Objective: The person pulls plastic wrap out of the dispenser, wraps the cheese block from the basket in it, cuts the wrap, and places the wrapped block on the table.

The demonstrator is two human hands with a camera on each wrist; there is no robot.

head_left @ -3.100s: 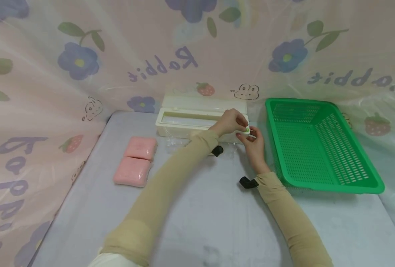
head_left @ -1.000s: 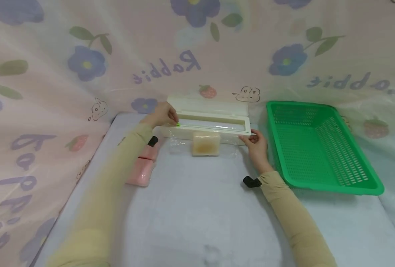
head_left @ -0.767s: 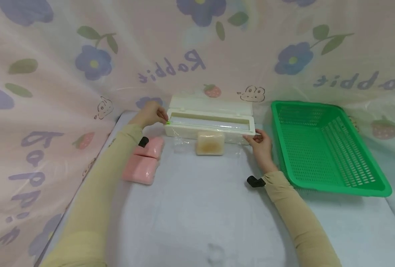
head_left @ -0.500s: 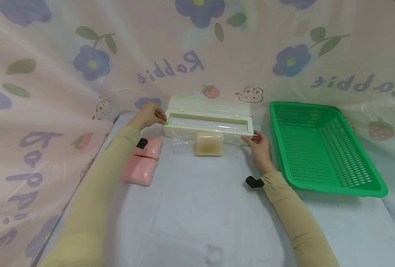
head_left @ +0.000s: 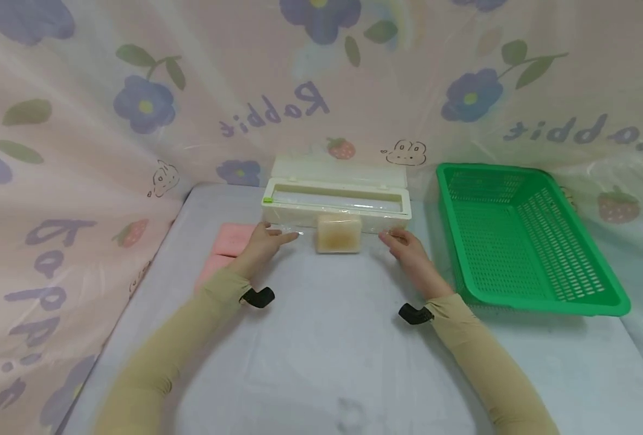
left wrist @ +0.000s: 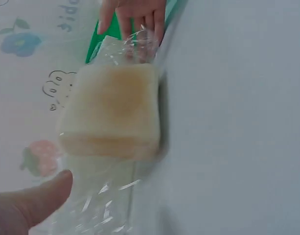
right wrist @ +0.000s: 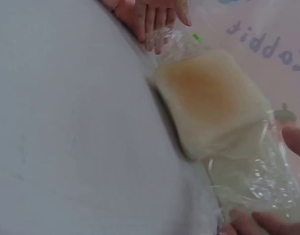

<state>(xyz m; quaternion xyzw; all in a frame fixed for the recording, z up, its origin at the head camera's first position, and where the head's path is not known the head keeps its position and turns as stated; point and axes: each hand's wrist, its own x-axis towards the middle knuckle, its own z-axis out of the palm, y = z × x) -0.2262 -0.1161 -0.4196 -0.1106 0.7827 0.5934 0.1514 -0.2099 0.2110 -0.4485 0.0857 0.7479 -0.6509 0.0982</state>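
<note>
A cream block with a browned face, like a thick slice of toast (head_left: 338, 234), stands at the front of a white cling film dispenser (head_left: 289, 216). Clear film (left wrist: 98, 205) from the dispenser lies around the toast, crinkled at both sides. My left hand (head_left: 261, 249) is left of the toast, thumb apart and fingers stretched at the film's edge. On the other side, my right hand (head_left: 413, 258) has its fingers at the film's right end, thumb raised away from them in the right wrist view. A green slider (head_left: 268, 200) sits at the dispenser's left end.
Two pink wrapped blocks (head_left: 235, 239) lie at the left, partly behind my left hand and sleeve. A green plastic basket (head_left: 452, 241) stands on the right. Behind the dispenser, its lid is raised against a printed curtain (head_left: 202, 90).
The left hand slid the green slider from right to left, then let go and came down to the film's left side. My right hand left the dispenser's right end for the film.
</note>
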